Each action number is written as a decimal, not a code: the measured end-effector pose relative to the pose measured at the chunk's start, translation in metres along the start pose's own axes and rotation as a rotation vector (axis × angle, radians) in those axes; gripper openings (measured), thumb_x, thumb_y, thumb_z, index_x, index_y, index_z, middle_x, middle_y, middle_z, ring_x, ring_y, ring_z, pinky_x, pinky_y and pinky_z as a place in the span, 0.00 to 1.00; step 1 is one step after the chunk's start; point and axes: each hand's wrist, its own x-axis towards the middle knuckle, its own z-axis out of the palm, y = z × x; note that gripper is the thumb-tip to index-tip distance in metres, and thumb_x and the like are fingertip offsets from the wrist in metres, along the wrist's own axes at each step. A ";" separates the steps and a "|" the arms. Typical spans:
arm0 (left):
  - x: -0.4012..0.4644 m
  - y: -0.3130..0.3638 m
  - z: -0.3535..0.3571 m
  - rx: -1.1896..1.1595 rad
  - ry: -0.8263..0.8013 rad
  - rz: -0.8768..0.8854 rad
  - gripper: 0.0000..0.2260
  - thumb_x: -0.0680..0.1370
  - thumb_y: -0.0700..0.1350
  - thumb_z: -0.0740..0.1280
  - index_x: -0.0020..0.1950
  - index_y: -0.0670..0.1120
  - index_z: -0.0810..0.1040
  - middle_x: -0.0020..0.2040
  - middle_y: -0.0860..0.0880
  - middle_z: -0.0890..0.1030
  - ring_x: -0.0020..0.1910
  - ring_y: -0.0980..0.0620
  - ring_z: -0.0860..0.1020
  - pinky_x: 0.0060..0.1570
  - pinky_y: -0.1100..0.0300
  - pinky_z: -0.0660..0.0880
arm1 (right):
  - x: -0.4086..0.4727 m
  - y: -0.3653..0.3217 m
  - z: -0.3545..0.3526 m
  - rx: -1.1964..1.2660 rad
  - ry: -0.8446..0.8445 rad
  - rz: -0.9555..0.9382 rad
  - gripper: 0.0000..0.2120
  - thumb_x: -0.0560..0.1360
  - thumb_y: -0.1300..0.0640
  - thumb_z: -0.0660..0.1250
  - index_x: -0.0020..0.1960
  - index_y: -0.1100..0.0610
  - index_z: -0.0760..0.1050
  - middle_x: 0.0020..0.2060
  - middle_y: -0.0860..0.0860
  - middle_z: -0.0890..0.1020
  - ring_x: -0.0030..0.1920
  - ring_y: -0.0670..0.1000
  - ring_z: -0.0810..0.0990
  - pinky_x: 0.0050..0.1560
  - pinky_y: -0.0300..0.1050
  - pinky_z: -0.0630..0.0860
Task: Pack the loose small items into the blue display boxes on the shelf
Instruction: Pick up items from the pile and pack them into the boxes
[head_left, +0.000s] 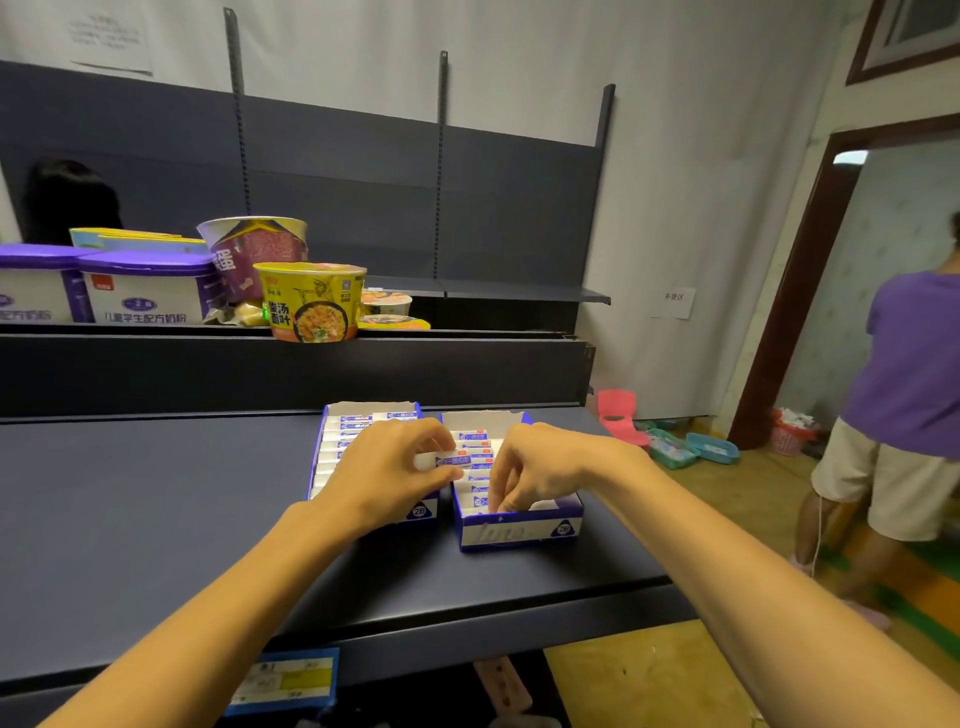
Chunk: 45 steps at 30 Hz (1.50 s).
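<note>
Two blue display boxes stand side by side on the dark shelf (156, 509). The left box (332, 415) holds rows of small white erasers with blue labels. The right box (519, 532) is partly filled with the same erasers. My left hand (384, 473) hovers over the left box and pinches one eraser (447, 461) between thumb and fingers, held over the gap between the boxes. My right hand (535, 467) reaches down into the front of the right box, its fingertips curled among the erasers there; whether it holds one is hidden.
Instant noodle cups (309, 301) and purple-lidded tubs (145, 288) sit on the upper shelf. A person in a purple shirt (904, 395) stands at the right near a doorway. Pink and teal baskets (670, 447) lie on the floor beyond the shelf end.
</note>
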 end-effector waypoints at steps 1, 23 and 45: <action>0.000 0.000 -0.001 0.001 -0.003 0.002 0.14 0.74 0.53 0.71 0.57 0.49 0.79 0.56 0.51 0.82 0.54 0.55 0.78 0.55 0.59 0.75 | 0.001 0.000 0.001 -0.006 -0.001 0.009 0.10 0.75 0.60 0.69 0.56 0.58 0.80 0.56 0.55 0.81 0.50 0.49 0.76 0.44 0.36 0.74; 0.039 -0.005 -0.002 0.081 -0.062 0.016 0.16 0.75 0.51 0.70 0.61 0.50 0.78 0.58 0.51 0.81 0.55 0.53 0.78 0.56 0.57 0.76 | 0.016 0.039 0.001 -0.086 0.498 0.042 0.15 0.73 0.47 0.71 0.58 0.50 0.78 0.50 0.48 0.80 0.45 0.46 0.77 0.48 0.40 0.78; 0.117 0.014 0.039 0.273 -0.237 0.119 0.14 0.76 0.54 0.67 0.60 0.51 0.76 0.60 0.50 0.79 0.57 0.51 0.78 0.55 0.57 0.77 | 0.057 0.106 0.006 0.009 0.943 0.176 0.14 0.78 0.53 0.65 0.63 0.52 0.75 0.53 0.50 0.79 0.54 0.49 0.76 0.54 0.43 0.75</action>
